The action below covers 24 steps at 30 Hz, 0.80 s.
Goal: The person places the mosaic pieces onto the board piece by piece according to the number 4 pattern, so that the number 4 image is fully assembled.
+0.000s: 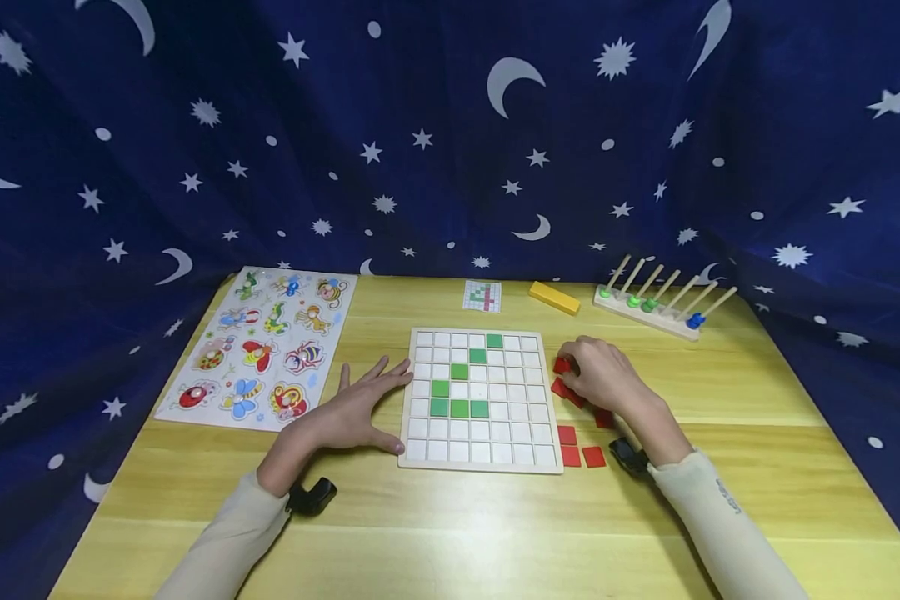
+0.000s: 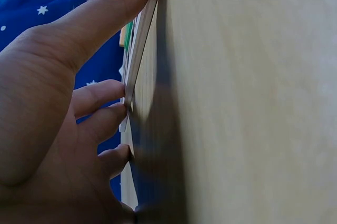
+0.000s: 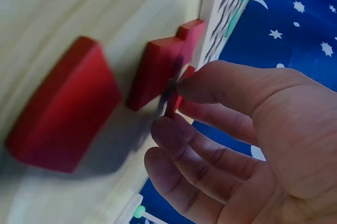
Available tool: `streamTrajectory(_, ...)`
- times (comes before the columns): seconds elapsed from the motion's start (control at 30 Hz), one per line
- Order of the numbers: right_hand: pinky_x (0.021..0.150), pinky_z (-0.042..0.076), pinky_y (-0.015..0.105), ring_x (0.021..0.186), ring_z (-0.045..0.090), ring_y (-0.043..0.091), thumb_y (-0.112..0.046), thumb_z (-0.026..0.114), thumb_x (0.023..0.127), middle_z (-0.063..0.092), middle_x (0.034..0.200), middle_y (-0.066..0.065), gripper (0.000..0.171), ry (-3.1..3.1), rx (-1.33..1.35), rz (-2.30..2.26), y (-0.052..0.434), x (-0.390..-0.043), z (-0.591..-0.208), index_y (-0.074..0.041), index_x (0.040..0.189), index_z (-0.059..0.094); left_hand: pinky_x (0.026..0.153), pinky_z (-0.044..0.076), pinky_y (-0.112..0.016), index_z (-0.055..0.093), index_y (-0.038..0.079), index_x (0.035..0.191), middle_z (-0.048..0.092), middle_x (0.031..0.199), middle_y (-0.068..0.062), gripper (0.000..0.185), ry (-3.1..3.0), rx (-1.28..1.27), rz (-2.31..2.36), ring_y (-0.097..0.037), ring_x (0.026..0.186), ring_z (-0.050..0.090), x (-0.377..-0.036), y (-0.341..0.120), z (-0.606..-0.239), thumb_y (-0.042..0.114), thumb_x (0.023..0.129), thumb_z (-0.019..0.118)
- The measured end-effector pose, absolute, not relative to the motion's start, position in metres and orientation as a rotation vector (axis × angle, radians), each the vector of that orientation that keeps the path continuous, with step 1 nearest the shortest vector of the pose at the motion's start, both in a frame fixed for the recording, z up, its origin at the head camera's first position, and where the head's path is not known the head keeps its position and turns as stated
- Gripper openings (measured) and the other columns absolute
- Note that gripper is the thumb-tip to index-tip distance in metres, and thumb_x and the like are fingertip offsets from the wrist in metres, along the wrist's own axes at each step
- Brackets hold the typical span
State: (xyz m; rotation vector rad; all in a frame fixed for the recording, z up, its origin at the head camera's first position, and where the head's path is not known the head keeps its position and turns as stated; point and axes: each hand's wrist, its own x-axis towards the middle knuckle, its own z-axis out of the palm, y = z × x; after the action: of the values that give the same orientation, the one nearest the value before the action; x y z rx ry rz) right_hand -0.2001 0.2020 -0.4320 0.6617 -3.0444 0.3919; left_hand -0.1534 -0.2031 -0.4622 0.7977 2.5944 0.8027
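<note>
Pinched between the right hand's (image 1: 603, 375) thumb and fingertips (image 3: 174, 129) is one small red tile (image 3: 175, 100), seen edge-on in the right wrist view; it sits at the table surface just right of the board (image 1: 480, 398), among other red tiles.

Going left to right across the table (image 1: 450, 517): an insect puzzle (image 1: 262, 346) lies flat at the far left. Beside it, the left hand (image 1: 356, 408) rests flat on the wood with fingers straight and spread, gripping nothing; its fingertips and thumb (image 2: 105, 13) touch the board's left edge, as the left wrist view shows. The board is a white grid in a pale wooden frame, and green tiles (image 1: 459, 390) fill several cells, running diagonally from the upper middle down to a short row in the lower left part. Behind the board lies a small pattern card (image 1: 482, 296), and to its right a yellow block (image 1: 554, 297). Right of the board, loose red tiles (image 1: 579, 450) lie on the table, some under and next to the right hand, three nearer the front edge. At the far right rear stands a peg rack (image 1: 648, 310) with slanted wooden rods and green and blue beads at their bases. A dark blue cloth (image 1: 450, 125) with moons and stars hangs behind and around the table.
</note>
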Motion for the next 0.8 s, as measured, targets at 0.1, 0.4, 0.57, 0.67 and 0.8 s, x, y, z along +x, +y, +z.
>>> streamTrajectory(0.1,0.060,0.050,0.044,0.067,0.057,0.023,-0.004,0.075,0.079,0.061,0.081,0.007,0.018,-3.021,0.666,0.387,0.197,-0.202,-0.429,-0.003,0.097,0.074,0.107,-0.015,-0.072,0.034,0.018,0.157,0.014,0.166,0.003,0.106,2.600,0.797,0.803,-0.028,0.152,0.002,-0.154,-0.204,-0.462,0.054,0.071,0.086)
streamTrajectory(0.4,0.063,0.051,0.043,0.070,0.058,0.023,-0.001,0.072,0.080,0.064,0.091,0.009,0.026,-2.975,0.762,0.430,0.167,-0.203,-0.427,-0.002,0.106,0.073,0.106,-0.015,-0.073,0.035,0.018,0.157,0.014,0.166,0.003,0.107,2.596,0.801,0.815,-0.029,0.152,0.002,-0.154,-0.205,-0.463,0.055,0.071,0.085)
streamTrajectory(0.57,0.062,0.052,0.042,0.071,0.060,0.023,-0.001,0.072,0.080,0.064,0.092,0.008,0.025,-2.961,0.798,0.435,0.150,-0.205,-0.428,-0.003,0.105,0.074,0.106,-0.015,-0.073,0.035,0.019,0.157,0.015,0.166,0.003,0.105,2.598,0.797,0.808,-0.029,0.152,0.002,-0.153,-0.204,-0.463,0.053,0.071,0.086)
streamTrajectory(0.67,0.062,0.052,0.041,0.071,0.059,0.023,-0.001,0.072,0.081,0.064,0.094,0.009,0.025,-2.956,0.820,0.432,0.142,-0.206,-0.430,-0.003,0.106,0.074,0.106,-0.015,-0.073,0.035,0.019,0.157,0.015,0.166,0.003,0.105,2.597,0.798,0.806,-0.029,0.152,0.002,-0.153,-0.203,-0.463,0.053,0.071,0.086)
streamTrajectory(0.8,0.064,0.052,0.040,0.072,0.060,0.022,-0.001,0.071,0.082,0.065,0.096,0.009,0.026,-2.966,0.835,0.417,0.133,-0.210,-0.431,-0.004,0.107,0.074,0.106,-0.016,-0.072,0.035,0.019,0.157,0.015,0.166,0.003,0.105,2.593,0.798,0.809,-0.029,0.152,0.002,-0.153,-0.203,-0.463,0.054,0.071,0.085)
